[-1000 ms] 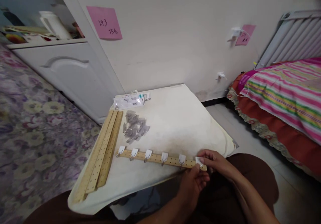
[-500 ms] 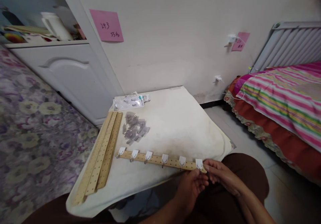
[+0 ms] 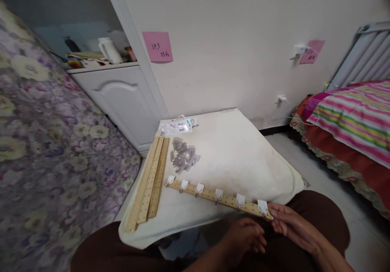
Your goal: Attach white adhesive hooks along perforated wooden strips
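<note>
A perforated wooden strip (image 3: 213, 195) carrying several white hooks lies across the near edge of a cream-covered table (image 3: 243, 158). My right hand (image 3: 289, 223) touches the strip's right end by the last white hook (image 3: 262, 207), fingers loosely extended. My left hand (image 3: 248, 235) hangs just below the table edge, fingers curled and holding nothing I can see. A pile of clear packets with hooks (image 3: 183, 159) lies further back. Several more wooden strips (image 3: 150, 182) lie side by side along the table's left edge.
A packaged item (image 3: 176, 126) lies at the table's far left corner. A floral-covered bed (image 3: 45, 150) is on the left, a white cabinet (image 3: 122, 101) behind it, and a striped bed (image 3: 353, 121) on the right. Pink notes (image 3: 157, 46) are stuck on the wall.
The last hook now sits on the strip's right end. My left hand has dropped away below the table edge. The view has swung left.
</note>
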The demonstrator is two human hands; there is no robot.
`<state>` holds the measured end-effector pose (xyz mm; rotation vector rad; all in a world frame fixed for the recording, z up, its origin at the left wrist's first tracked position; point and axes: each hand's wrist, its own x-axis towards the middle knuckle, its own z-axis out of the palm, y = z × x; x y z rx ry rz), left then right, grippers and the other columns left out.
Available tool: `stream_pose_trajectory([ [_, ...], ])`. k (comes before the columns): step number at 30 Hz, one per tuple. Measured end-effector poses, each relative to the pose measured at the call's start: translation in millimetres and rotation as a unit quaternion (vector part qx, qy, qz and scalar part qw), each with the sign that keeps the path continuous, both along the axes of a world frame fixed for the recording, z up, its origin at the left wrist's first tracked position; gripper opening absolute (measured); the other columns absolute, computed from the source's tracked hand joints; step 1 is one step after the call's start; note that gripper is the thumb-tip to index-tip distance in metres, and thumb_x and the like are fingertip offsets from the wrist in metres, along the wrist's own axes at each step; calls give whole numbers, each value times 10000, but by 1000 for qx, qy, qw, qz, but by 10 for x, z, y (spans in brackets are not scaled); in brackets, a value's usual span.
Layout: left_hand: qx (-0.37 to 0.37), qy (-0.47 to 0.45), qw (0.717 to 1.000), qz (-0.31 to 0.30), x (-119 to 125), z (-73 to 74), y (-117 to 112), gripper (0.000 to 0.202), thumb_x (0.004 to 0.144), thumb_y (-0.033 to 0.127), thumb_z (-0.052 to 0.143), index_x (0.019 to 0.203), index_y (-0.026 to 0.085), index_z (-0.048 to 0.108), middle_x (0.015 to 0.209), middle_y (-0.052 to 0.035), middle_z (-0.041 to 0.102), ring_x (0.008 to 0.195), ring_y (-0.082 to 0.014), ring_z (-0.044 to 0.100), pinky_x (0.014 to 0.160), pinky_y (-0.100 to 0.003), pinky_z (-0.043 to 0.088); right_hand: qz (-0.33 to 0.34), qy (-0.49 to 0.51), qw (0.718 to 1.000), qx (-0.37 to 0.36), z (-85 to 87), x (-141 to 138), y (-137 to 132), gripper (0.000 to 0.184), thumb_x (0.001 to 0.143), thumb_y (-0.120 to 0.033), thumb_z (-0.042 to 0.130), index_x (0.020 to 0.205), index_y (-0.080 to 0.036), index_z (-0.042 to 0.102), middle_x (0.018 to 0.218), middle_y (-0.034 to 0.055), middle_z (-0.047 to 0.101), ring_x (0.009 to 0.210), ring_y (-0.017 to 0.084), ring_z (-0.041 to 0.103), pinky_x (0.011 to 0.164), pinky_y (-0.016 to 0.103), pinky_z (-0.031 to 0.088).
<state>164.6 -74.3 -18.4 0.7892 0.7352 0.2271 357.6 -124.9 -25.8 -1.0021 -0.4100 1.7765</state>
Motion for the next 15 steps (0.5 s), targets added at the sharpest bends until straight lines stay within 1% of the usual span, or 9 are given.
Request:
stream_pose_trajectory([
  [4,23,16,1000,13,-137,-74,8,285,564,333,645,766,138,592,605,-22,620,484,-113,550,512,-240,303,6,-1,1000,-4,-38,-19,-41,174,754,-175,723,919,-145,678,758,9,659,576,55,612,554,143,501],
  [9,39,20,999,27,-271,-97,0,266,565,329,636,743,135,595,601,-25,619,478,-113,546,518,-244,297,6,-16,1000,-6,-82,-45,-101,187,757,-192,719,938,-159,683,798,25,669,577,54,600,546,141,491],
  [12,45,21,998,36,-317,-117,-11,247,565,314,627,735,138,598,596,-23,618,473,-114,540,525,-249,308,-7,-26,1000,-10,-106,-60,-121,213,722,-195,746,927,-173,690,804,22,668,590,65,599,562,150,493],
  [15,47,19,998,40,-343,-151,-15,245,555,292,611,744,136,606,599,-24,621,475,-112,539,532,-249,319,-21,-38,999,-10,-111,-75,-136,248,672,-196,779,907,-182,700,759,10,658,584,80,596,571,165,499],
])
